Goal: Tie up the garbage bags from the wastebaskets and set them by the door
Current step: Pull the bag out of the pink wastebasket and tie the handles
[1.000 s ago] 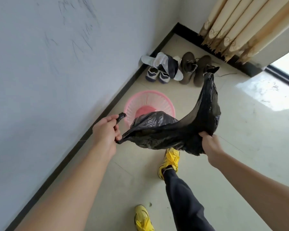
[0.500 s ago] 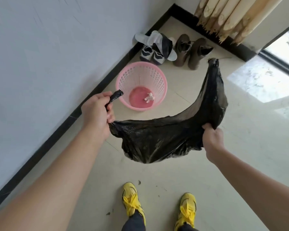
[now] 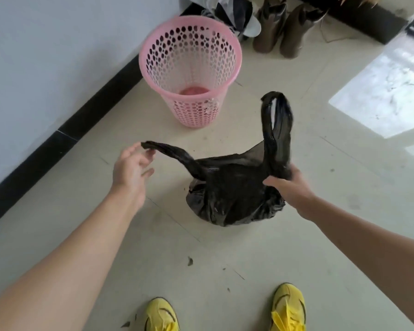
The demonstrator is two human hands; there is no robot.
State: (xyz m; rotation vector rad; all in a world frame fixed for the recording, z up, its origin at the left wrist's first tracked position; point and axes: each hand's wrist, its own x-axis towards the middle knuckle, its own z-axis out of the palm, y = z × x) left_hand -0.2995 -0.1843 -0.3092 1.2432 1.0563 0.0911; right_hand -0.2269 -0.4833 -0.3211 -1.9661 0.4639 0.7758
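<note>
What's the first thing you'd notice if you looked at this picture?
The black bag on the floor in the middle, its two handles sticking up like ears, with the right hand gripping one and the open left hand at the tip of the other. Behind it, by the wall, stands a pink basket. Bright yellow shoes show at the bottom.

Pale tiled floor w/ dark specks. Black garbage bag sits on it, centre. Pink perforated wastebasket upright beyond bag, to its left, near black baseboard. Brown boots stand further back, right of basket. Yellow shoes planted on the near side of bag.
</note>
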